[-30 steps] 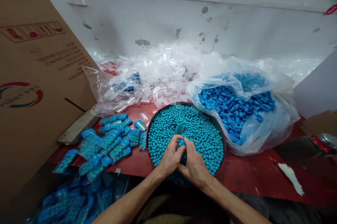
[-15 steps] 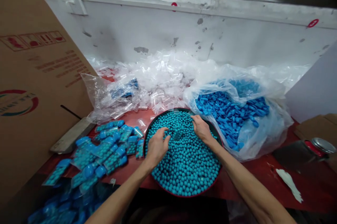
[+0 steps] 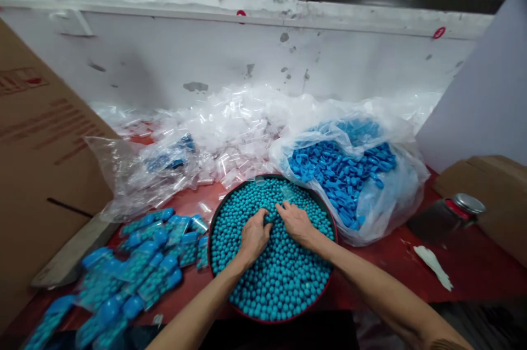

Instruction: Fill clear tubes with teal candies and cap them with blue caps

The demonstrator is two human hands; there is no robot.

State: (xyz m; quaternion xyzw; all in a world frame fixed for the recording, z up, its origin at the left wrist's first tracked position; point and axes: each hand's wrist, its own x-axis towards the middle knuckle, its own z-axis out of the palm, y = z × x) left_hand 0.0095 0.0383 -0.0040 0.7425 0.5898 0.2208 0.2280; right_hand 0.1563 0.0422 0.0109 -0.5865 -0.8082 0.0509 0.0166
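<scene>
A round basin (image 3: 329, 284) with a red rim and dark inner wall holds a heap of teal balls (image 3: 280, 278). Both hands are over the heap, close together near its middle. My left hand (image 3: 254, 233) is closed, thumb and fingers curled toward each other among the balls; what lies between them I cannot make out. My right hand (image 3: 297, 223) has its fingers stretched out and slightly apart, their tips touching the balls just right of the left fingertips. Behind the right fingers, a small clear plastic piece (image 3: 289, 192) rests on the balls.
Ball-filled clear containers with blue caps (image 3: 140, 267) lie left of the basin. Blue plastic caps (image 3: 333, 174) fill an open clear bag (image 3: 395, 202) on the right. Clear empty containers (image 3: 242, 125) are piled behind. A cardboard box (image 3: 45, 147) and a metal-lidded flask (image 3: 444, 215) flank the table.
My right hand has come from the basin's far right edge toward the middle, near the left hand. My left hand's fingers have drawn together. The view has swung right.
</scene>
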